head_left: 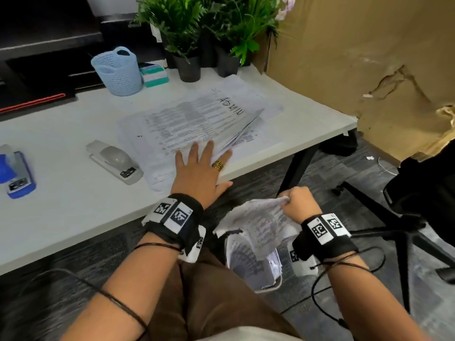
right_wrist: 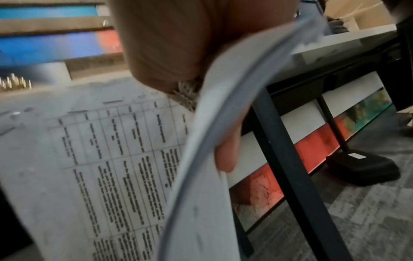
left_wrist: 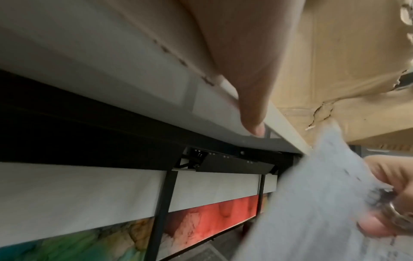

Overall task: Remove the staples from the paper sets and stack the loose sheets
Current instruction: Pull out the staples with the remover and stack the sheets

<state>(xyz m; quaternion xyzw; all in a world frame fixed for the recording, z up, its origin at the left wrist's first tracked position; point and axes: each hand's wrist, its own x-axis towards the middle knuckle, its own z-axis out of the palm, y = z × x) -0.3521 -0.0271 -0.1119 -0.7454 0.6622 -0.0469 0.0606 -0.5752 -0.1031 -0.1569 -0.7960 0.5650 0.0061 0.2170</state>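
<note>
While sheets pile on the table: task looks partway done.
Done: loose stack (head_left: 197, 124) under the flat, spread left hand (head_left: 200, 168).
Left: right hand (head_left: 299, 203) pinches a paper set (head_left: 256, 225) below the table (head_left: 61, 205); more paper underneath.

A loose stack of printed sheets (head_left: 197, 119) lies spread on the white table, its top sheet (head_left: 236, 134) lifted at the near right corner. A second, crumpled paper set (head_left: 258, 225) — printed with a table (right_wrist: 116, 159) — hangs below the table edge, its pages curling.
</note>
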